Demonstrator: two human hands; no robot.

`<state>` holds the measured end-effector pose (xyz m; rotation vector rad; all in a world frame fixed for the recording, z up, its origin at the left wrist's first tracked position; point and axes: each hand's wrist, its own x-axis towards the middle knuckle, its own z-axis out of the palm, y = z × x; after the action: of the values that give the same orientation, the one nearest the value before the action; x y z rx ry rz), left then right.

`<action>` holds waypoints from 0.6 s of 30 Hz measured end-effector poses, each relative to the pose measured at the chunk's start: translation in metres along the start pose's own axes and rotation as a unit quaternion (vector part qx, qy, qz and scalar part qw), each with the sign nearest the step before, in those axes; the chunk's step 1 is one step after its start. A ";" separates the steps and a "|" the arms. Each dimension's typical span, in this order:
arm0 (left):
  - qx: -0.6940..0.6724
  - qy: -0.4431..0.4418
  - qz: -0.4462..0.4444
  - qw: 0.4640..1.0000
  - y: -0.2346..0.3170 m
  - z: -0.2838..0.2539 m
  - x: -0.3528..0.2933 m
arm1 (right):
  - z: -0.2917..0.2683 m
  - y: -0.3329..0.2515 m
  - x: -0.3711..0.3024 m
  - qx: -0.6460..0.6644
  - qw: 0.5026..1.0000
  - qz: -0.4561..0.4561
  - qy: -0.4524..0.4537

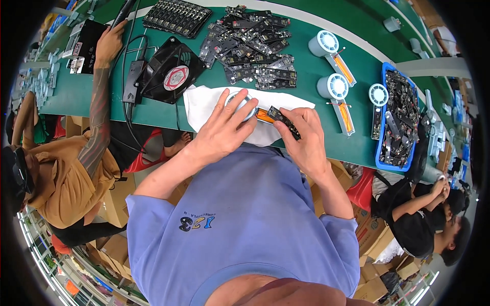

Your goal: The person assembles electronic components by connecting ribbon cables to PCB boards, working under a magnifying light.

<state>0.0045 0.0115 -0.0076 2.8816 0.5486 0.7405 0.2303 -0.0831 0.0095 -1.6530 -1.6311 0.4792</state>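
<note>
A light blue handheld fan (236, 98) lies on a white cloth in front of me, its handle open and showing an orange inside. My left hand (220, 131) rests over the fan's round head, fingers curved across it and gripping it. Between the thumb and fingers of my right hand (309, 143) is a small black circuit board (284, 122), held at a tilt against the orange end of the handle. The white cloth (203, 104) spreads under both hands. Part of the fan's head is hidden by my left fingers.
Loose circuit boards (250, 43) are heaped beyond the cloth, beside stacked board panels (177, 18). A black square fan (172, 71) stands to the left. On the right are more handheld fans (333, 86) and a blue basket (378, 162) of boards. A co-worker's hand (109, 46) is at far left.
</note>
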 end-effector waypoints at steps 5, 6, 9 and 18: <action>0.086 -0.063 -0.020 0.994 0.010 -0.004 0.007 | 0.002 -0.001 -0.001 -0.022 0.999 -0.019 0.020; 0.086 -0.063 -0.020 0.994 0.010 -0.004 0.009 | 0.002 -0.002 -0.001 -0.021 0.999 -0.019 0.020; 0.108 -0.084 -0.020 0.990 0.012 -0.008 0.013 | 0.003 -0.002 -0.001 -0.036 0.998 -0.035 0.024; 0.063 -0.085 -0.023 0.994 0.006 -0.007 0.010 | 0.003 -0.006 0.007 -0.052 0.994 -0.094 0.007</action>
<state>0.0114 0.0095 0.0046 2.9980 0.6594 0.4646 0.2247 -0.0758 0.0132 -1.5533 -1.8069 0.2918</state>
